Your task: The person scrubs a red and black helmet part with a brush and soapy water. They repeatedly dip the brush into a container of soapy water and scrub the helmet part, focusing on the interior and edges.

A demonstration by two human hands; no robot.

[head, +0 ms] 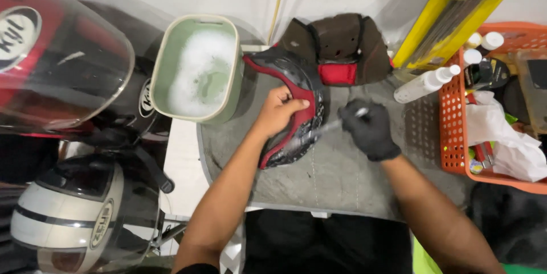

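far left sit a red helmet [54, 51] and a cream helmet [68, 217], then a green tub [196, 68] of suds. my left hand [279, 111] pinches the red-edged helmet liner pad [296, 114] flat on the grey mat [342, 171]. my gloved right hand [370, 131] is closed around a small brush [336, 124], bristles on the pad. an orange basket [456, 131] stands right.

Brush [336, 124] blurred; red helmet [51, 51] edge-cropped.
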